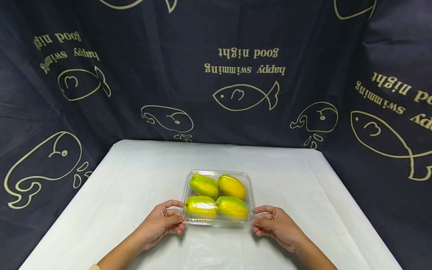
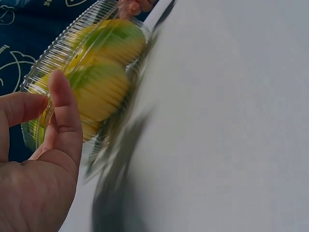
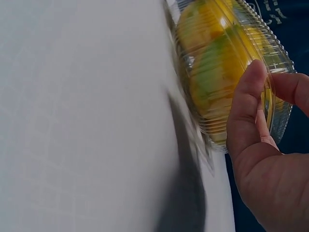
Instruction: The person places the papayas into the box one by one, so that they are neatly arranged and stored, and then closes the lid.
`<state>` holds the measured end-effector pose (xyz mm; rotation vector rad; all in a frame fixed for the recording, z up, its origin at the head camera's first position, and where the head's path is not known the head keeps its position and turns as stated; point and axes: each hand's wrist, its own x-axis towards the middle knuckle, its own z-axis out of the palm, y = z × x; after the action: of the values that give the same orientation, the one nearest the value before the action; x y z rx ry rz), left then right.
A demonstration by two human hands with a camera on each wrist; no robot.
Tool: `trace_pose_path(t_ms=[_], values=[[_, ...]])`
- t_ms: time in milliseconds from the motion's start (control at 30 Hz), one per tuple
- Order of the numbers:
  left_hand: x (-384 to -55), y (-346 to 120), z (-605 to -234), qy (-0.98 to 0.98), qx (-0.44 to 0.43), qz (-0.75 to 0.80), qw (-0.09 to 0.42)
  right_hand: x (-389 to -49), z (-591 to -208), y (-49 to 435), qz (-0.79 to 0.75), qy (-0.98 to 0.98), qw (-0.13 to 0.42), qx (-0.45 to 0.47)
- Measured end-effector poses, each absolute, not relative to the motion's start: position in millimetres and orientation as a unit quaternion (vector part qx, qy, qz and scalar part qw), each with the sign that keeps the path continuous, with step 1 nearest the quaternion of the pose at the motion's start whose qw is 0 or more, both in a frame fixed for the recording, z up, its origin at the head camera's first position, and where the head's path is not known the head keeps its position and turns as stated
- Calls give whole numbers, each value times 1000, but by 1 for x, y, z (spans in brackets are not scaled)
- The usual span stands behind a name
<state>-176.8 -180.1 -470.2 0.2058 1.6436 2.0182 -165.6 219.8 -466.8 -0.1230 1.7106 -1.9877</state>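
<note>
A clear plastic clamshell box with ribbed walls holds several yellow-green mangoes, laid in two rows. Its lid appears down over the fruit. My left hand pinches the box's left side near the front corner, thumb and fingers on the rim. On the opposite side, my right hand pinches the rim near the right front corner in the same manner. In the left wrist view the box is tilted in the picture, close over the white surface, with a shadow beside it.
A white-covered table lies under the box and hands. Behind it and along both sides hangs a dark blue curtain printed with fish, whales and upside-down lettering.
</note>
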Motion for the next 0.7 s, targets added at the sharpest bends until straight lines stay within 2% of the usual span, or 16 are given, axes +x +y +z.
trace_pose_path(t_ms=[300,700], values=[[-176,-182,-471,617,83,739,258,-167,-466,220,-735,622,268,-41],[-178,-182,-473,614,76,743,254,-168,-468,218,-733,628,256,-37]])
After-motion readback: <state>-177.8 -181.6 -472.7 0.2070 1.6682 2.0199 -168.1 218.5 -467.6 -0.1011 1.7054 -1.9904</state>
